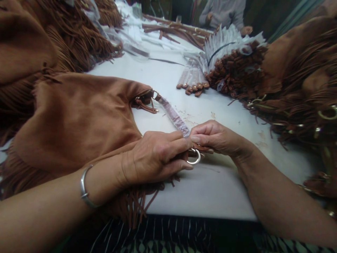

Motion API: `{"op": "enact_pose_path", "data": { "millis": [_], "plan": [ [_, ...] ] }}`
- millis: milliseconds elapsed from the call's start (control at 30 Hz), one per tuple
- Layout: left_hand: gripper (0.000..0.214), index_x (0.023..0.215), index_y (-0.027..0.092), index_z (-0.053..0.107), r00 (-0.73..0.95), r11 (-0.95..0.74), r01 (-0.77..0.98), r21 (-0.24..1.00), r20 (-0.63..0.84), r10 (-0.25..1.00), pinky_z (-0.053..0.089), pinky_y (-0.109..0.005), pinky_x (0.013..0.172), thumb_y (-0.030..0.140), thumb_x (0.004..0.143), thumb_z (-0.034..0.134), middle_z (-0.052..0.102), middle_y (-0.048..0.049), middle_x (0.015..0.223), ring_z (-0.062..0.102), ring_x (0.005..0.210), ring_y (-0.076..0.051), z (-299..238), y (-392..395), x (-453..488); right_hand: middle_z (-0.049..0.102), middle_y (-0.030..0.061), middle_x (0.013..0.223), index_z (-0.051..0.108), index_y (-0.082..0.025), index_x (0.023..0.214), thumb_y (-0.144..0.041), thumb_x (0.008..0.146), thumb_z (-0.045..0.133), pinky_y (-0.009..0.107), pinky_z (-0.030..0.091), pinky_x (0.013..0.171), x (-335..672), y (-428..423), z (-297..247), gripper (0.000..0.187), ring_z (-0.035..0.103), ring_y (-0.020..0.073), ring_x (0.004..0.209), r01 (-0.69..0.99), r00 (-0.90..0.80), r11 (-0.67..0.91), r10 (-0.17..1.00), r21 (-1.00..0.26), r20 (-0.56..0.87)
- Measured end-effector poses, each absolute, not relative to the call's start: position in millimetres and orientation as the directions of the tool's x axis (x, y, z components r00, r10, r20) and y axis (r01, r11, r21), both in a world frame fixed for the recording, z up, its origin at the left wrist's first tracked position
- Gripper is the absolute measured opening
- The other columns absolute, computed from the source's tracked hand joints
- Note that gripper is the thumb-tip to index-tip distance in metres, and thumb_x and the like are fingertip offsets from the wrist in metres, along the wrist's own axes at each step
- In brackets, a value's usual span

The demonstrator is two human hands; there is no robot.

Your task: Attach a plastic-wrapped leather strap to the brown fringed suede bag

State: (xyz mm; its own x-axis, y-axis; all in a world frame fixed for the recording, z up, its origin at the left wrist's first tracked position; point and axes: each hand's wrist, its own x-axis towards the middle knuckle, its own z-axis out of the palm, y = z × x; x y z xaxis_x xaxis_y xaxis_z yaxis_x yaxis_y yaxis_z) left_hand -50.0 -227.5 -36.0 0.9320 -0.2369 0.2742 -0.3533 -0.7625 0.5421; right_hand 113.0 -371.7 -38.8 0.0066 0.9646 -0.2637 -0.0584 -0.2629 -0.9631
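Note:
A brown suede fringed bag (79, 119) lies on the white table (210, 189) in front of me. Its strap (173, 117), wrapped in clear plastic, runs from one metal ring at the bag's far corner down to my hands. My left hand (155, 156) lies over the bag's near corner, fingers closed around the strap end at a silver metal ring (195, 160). My right hand (218, 137) meets it from the right, pinching the same strap end beside the ring. A silver bangle sits on my left wrist.
Heaps of brown fringed bags (302, 77) fill the right side, and more lie at the far left (39, 31). A pile of plastic-wrapped straps (226, 59) lies at the centre back. Another person (223, 12) sits across the table.

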Motion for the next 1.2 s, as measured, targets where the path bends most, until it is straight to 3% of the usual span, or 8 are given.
{"op": "enact_pose_path", "data": {
  "millis": [167,300,500,700,800,1000,1200],
  "plan": [
    [0.033,0.116,0.016,0.049,0.910,-0.794,-0.410,0.449,0.265,-0.320,0.039,-0.022,0.060,0.029,0.086,0.048,0.058,-0.0028,0.086,0.054,0.070,-0.013,-35.9,-226.1,-48.8,0.041,-0.0054,0.047,0.053,-0.009,0.064,-0.035,0.084,0.058,0.016,0.017,0.034,114.6,-371.8,-37.9,0.033,0.029,0.0020,0.038,0.002,0.000,-0.255,0.967,-0.967,-0.255],
    [0.033,0.117,0.017,0.050,0.905,-0.731,-0.424,0.535,0.269,-0.328,0.040,-0.020,0.062,0.032,0.087,0.048,0.060,-0.0020,0.084,0.056,0.070,-0.011,-36.1,-223.0,-49.1,0.042,-0.0048,0.046,0.054,-0.009,0.061,-0.035,0.083,0.060,0.015,0.019,0.034,112.8,-371.2,-32.1,0.034,0.031,0.0018,0.037,0.044,-0.025,-0.246,0.969,-0.968,-0.247],
    [0.024,0.103,0.016,0.058,0.934,-0.684,-0.356,0.636,0.272,-0.233,0.040,-0.018,0.061,0.032,0.085,0.051,0.063,-0.0022,0.082,0.057,0.070,-0.010,-33.2,-223.5,-50.3,0.045,-0.0035,0.048,0.056,-0.009,0.063,-0.036,0.081,0.061,0.016,0.020,0.034,107.3,-370.1,-30.7,0.033,0.032,0.0025,0.037,0.056,0.105,-0.221,0.971,-0.974,-0.214],
    [0.026,0.103,0.016,0.060,0.949,-0.687,-0.305,0.660,0.272,-0.160,0.040,-0.019,0.060,0.031,0.082,0.055,0.063,-0.0019,0.080,0.055,0.065,-0.010,-34.1,-223.7,-49.4,0.047,-0.0024,0.052,0.057,-0.008,0.066,-0.034,0.082,0.060,0.016,0.021,0.035,107.9,-371.1,-36.6,0.030,0.033,0.0027,0.039,-0.010,0.122,-0.200,0.972,-0.980,-0.200],
    [0.028,0.106,0.017,0.058,0.944,-0.668,-0.327,0.668,0.266,-0.196,0.040,-0.019,0.062,0.031,0.082,0.055,0.062,-0.0016,0.081,0.055,0.068,-0.010,-34.9,-221.1,-48.8,0.047,-0.0027,0.051,0.057,-0.008,0.067,-0.033,0.082,0.061,0.016,0.020,0.035,109.1,-371.5,-38.8,0.029,0.033,0.0025,0.040,-0.075,0.083,-0.235,0.967,-0.969,-0.241],
    [0.013,0.081,0.016,0.058,0.970,-0.676,-0.240,0.697,0.190,-0.149,0.035,-0.018,0.058,0.030,0.081,0.058,0.058,0.0022,0.074,0.051,0.064,-0.008,-34.5,-215.5,-44.2,0.041,-0.0058,0.045,0.054,-0.010,0.067,-0.039,0.079,0.063,0.016,0.017,0.032,110.7,-371.3,-41.1,0.033,0.028,0.0021,0.034,-0.252,0.022,-0.308,0.946,-0.917,-0.324],
    [0.016,0.087,0.016,0.058,0.965,-0.751,-0.260,0.606,0.142,-0.220,0.036,-0.020,0.059,0.032,0.084,0.053,0.058,0.0003,0.081,0.052,0.065,-0.010,-33.1,-214.2,-41.1,0.044,-0.0045,0.045,0.057,-0.008,0.070,-0.036,0.074,0.068,0.015,0.018,0.032,111.7,-371.1,-37.9,0.030,0.032,0.0024,0.035,-0.193,0.065,-0.319,0.939,-0.928,-0.336]
  ]
}}
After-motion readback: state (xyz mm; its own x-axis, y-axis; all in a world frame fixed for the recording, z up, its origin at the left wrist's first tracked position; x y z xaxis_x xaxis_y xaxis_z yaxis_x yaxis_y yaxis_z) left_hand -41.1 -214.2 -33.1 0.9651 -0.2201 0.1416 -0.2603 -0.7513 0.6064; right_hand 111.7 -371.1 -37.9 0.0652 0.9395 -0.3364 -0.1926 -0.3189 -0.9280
